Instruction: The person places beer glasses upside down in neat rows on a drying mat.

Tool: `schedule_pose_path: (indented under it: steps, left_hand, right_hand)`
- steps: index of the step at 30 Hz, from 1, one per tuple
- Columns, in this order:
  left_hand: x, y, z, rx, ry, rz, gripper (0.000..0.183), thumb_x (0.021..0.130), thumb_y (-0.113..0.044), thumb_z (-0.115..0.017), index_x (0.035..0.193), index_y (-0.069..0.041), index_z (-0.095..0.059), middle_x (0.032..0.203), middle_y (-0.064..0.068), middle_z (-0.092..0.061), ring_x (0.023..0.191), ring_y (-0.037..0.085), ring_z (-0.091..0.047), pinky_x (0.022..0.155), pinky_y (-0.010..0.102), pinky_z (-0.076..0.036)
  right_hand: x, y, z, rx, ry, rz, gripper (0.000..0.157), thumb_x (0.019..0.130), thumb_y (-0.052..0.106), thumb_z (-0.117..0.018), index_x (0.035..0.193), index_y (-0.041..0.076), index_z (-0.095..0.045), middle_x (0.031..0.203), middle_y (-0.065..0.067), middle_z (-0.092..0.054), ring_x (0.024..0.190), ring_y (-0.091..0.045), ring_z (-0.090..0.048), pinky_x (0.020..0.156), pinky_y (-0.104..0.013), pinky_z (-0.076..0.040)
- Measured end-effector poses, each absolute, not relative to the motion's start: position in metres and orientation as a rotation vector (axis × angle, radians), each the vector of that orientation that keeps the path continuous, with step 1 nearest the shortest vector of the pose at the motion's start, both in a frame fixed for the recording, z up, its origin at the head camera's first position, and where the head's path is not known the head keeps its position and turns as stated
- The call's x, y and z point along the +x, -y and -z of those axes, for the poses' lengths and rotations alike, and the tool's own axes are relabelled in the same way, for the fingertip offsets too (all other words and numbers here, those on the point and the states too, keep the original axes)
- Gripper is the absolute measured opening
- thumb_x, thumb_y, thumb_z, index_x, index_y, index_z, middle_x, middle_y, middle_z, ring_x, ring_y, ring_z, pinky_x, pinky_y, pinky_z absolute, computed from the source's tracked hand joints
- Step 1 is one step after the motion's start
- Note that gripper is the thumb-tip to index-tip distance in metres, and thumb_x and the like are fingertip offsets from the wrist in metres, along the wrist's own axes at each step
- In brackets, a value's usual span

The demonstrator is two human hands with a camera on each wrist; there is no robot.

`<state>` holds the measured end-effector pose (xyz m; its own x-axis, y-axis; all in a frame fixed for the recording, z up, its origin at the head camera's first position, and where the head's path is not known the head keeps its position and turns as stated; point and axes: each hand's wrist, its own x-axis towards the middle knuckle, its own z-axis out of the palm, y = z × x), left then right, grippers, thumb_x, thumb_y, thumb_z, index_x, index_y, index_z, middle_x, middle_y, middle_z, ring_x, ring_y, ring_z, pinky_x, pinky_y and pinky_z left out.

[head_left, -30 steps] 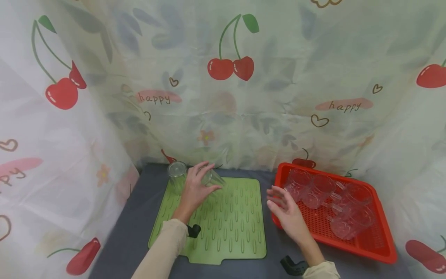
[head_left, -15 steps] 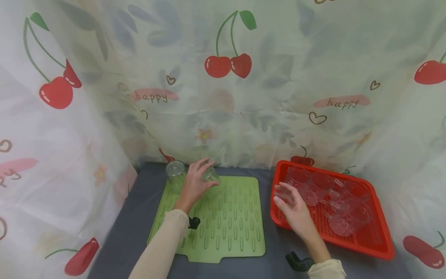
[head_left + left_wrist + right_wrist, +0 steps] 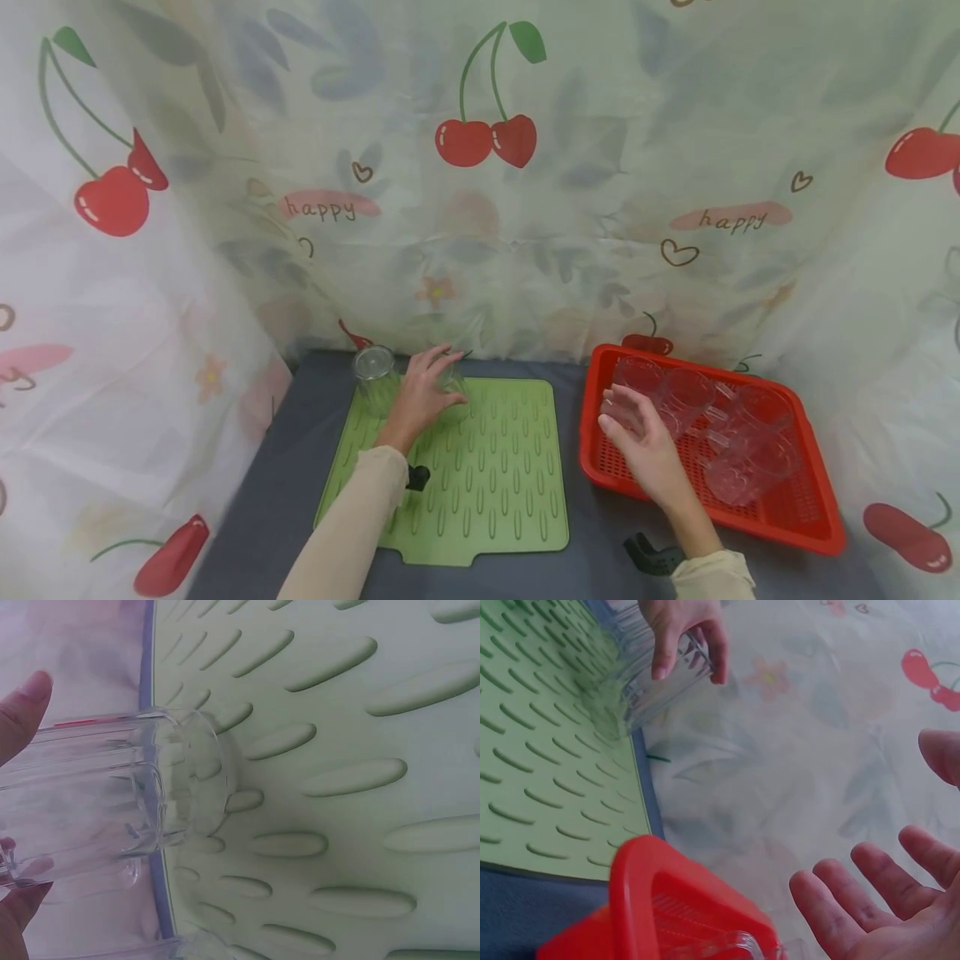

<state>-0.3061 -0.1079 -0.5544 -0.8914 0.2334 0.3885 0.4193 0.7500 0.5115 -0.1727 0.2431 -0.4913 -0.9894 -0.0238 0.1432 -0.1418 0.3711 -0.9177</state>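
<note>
My left hand (image 3: 422, 403) holds a clear glass mug (image 3: 97, 799) by its upper part, thumb on one side and fingers on the other. The mug is upside down, its rim at the far part of the green ridged mat (image 3: 495, 475). Just left of it, another upside-down clear glass (image 3: 375, 385) stands at the mat's far left corner. My right hand (image 3: 651, 450) hovers at the left side of the red basket (image 3: 821, 492), fingers spread and holding nothing. Several clear mugs (image 3: 750, 467) with handles lie in the basket.
A dark grey cloth (image 3: 262, 508) covers the table under the mat and basket. Close behind and at both sides hangs a curtain (image 3: 480, 275) printed with cherries. Black wrist mounts (image 3: 651, 557) stick out beside the wrists.
The mug in my left hand has gone from tilted to upright, upside down, and lower onto the mat. My right hand has moved right, over the basket's near left part.
</note>
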Motion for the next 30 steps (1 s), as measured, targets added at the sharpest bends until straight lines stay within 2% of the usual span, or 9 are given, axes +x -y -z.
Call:
schedule_pose_path:
  steps: [5,12,16,20,25,27,30]
  left_hand:
    - [-0.308,0.107,0.555,-0.53,2.659,0.907,0.081,0.068,-0.024,-0.096,0.142,-0.021,-0.061,0.155,0.006,-0.05,0.144,0.033,-0.043,0.113,0.055,-0.047]
    - [-0.31,0.104,0.553,-0.553,2.694,0.887,0.08,0.07,-0.027,-0.095,0.142,-0.023,-0.061,0.156,0.004,-0.049,0.145,0.032,-0.042,0.114,0.053,-0.046]
    - [-0.313,0.099,0.551,-0.594,2.76,0.818,0.079,0.075,-0.031,-0.091,0.146,-0.028,-0.056,0.16,-0.001,-0.043,0.147,0.031,-0.038,0.115,0.054,-0.046]
    - [-0.313,0.095,0.55,-0.609,2.809,0.732,0.079,0.079,-0.037,-0.087,0.149,-0.032,-0.052,0.162,-0.003,-0.038,0.148,0.031,-0.034,0.114,0.055,-0.045]
    - [-0.313,0.094,0.546,-0.601,2.837,0.671,0.077,0.082,-0.042,-0.085,0.15,-0.033,-0.05,0.164,-0.002,-0.037,0.15,0.035,-0.031,0.118,0.058,-0.039]
    - [-0.312,0.094,0.545,-0.602,2.843,0.658,0.075,0.084,-0.043,-0.083,0.15,-0.033,-0.049,0.164,-0.001,-0.037,0.151,0.037,-0.03,0.119,0.06,-0.037]
    - [-0.311,0.095,0.545,-0.575,2.836,0.675,0.072,0.085,-0.041,-0.083,0.15,-0.032,-0.051,0.164,0.0,-0.037,0.15,0.037,-0.031,0.119,0.062,-0.036]
  right_hand:
    - [-0.176,-0.249,0.488,0.168,2.492,-1.692,0.058,0.103,0.029,-0.063,0.153,0.013,-0.038,0.151,-0.015,-0.051,0.135,-0.026,-0.056,0.098,-0.002,-0.043]
    - [-0.178,-0.253,0.484,0.182,2.468,-1.703,0.058,0.103,0.028,-0.062,0.153,0.012,-0.037,0.151,-0.015,-0.049,0.126,0.002,-0.057,0.096,-0.004,-0.046]
    - [-0.179,-0.254,0.483,0.158,2.474,-1.712,0.058,0.103,0.03,-0.063,0.153,0.014,-0.037,0.15,-0.009,-0.049,0.122,0.01,-0.055,0.095,-0.005,-0.048]
    - [-0.18,-0.255,0.482,0.135,2.502,-1.707,0.06,0.102,0.033,-0.063,0.154,0.016,-0.037,0.151,-0.008,-0.049,0.125,0.001,-0.058,0.094,-0.006,-0.049]
    - [-0.18,-0.256,0.479,0.053,2.551,-1.636,0.063,0.102,0.038,-0.063,0.155,0.019,-0.036,0.154,-0.008,-0.048,0.135,-0.025,-0.055,0.093,-0.004,-0.047]
    - [-0.181,-0.255,0.479,0.048,2.563,-1.633,0.064,0.101,0.038,-0.063,0.156,0.019,-0.035,0.155,-0.009,-0.047,0.135,-0.029,-0.055,0.093,-0.004,-0.047]
    - [-0.183,-0.252,0.48,0.062,2.575,-1.656,0.064,0.101,0.038,-0.063,0.156,0.019,-0.036,0.154,-0.009,-0.048,0.133,-0.025,-0.057,0.094,-0.005,-0.048]
